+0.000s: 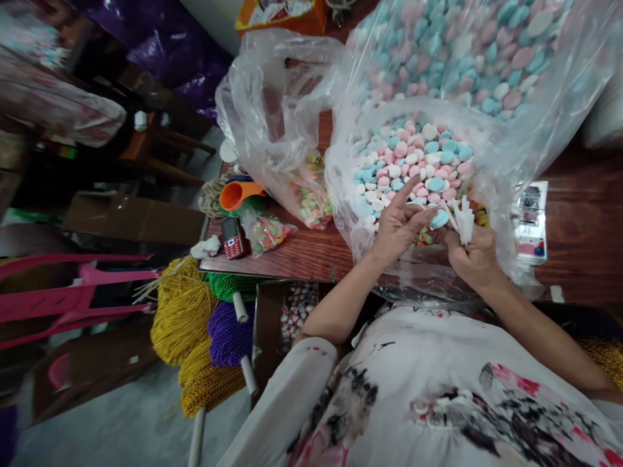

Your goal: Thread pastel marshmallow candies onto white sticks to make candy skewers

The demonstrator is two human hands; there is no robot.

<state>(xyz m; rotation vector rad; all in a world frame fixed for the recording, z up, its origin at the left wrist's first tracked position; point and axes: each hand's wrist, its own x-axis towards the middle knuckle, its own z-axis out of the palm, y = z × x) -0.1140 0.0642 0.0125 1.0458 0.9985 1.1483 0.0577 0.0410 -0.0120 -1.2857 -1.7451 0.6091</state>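
Observation:
My left hand [400,227] is over the near side of an opened clear plastic bag [335,172]. Its thumb and a finger pinch a light blue disc [439,218], while another finger points out over the pile. Close beside it, my right hand [474,254] is closed around a bundle of thin white sticks [462,219] that point upward; its thumb is near the blue disc, and whether it touches is hard to tell. Beyond both hands lies a heap of pink, white and blue discs [413,155] inside the bag. Small orange and green pieces show below my hands.
A larger bag of the same discs [452,52] stands behind. To the left are a crumpled clear bag [253,97], an orange scoop [238,194], a mobile phone [232,238] and a small packet [267,233]. Printed cards [530,220] lie right. Yellow cord bundles [180,311] stand below the table edge.

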